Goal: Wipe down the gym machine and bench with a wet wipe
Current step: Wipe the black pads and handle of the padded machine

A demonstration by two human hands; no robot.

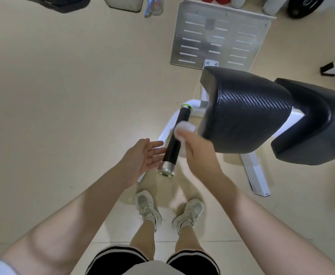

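A white wet wipe (184,129), blurred, is bunched in the right hand (197,153) and pressed against the right side of a black cylindrical handle (175,140), about midway along its length. The right hand's fingers are curled round the wipe; exact finger placement cannot be told because of blur. The handle is tilted, with a silver end cap ringed in green at its near end (165,171) and a similar cap at its far end (186,106). It is carried on a white tubular frame (167,130) of the gym machine. The left hand (142,158) is held wide, palm up, fingers straight, just beside the left side of the handle; contact with it cannot be told. Nothing is held in it.

Just right of the handle, a black textured seat pad (244,110) is seen, with a 2nd black pad (311,124) touching its right side. A white support leg (256,175) runs down to the floor under the pads. Beyond the pads, a slotted metal foot plate (218,34) is seen against the beige tiled floor (63,86). 2 pale sneakers (148,207) are planted on the floor below the hands, with black shorts (119,261) at the bottom edge. A clear plastic bottle (154,6) and a black weight plate (301,5) lie at the top edge.
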